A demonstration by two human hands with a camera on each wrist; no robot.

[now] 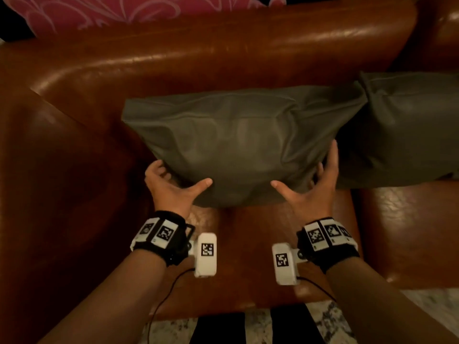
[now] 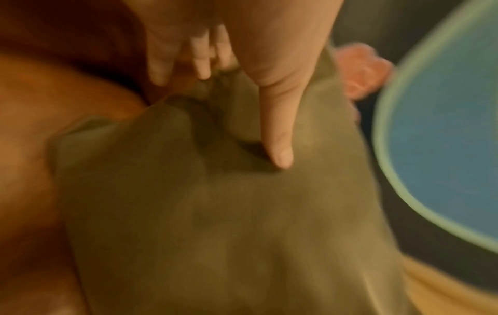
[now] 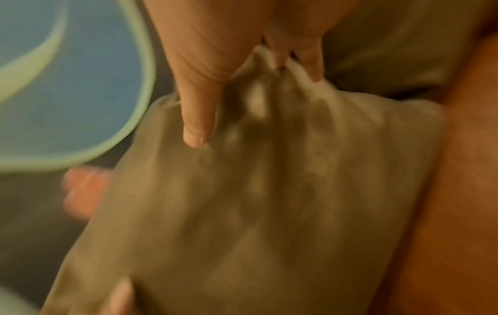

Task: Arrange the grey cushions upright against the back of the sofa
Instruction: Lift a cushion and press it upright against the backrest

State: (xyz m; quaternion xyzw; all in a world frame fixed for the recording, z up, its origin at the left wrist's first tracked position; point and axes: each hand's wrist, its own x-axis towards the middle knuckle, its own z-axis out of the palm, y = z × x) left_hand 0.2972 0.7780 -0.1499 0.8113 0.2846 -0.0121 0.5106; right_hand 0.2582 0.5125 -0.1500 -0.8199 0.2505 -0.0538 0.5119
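The left hand point(image 1: 171, 187) grips the lower left corner of a grey cushion point(image 1: 238, 142), thumb laid across the front face and fingers point(image 2: 200, 55) curled round behind the edge, bunching the fabric. The right hand point(image 1: 313, 187) holds the lower right corner the same way: thumb on the front, fingers point(image 3: 310, 57) wrapped round the side, the cloth pinched into folds between them. Both wrist views are blurred, but the grasp on the fabric shows plainly in each. The cushion stands roughly upright on the seat of a brown leather sofa point(image 1: 173, 58), its top leaning toward the backrest; whether it touches the backrest cannot be told. Just to its right a second grey cushion point(image 1: 407, 127) leans against the sofa back, and the two cushions meet at their upper corners. Behind the sofa, at upper left, lies a pink floral fabric point(image 1: 99, 11). Below the seat edge, a pale patterned floor point(image 1: 330, 321) shows.
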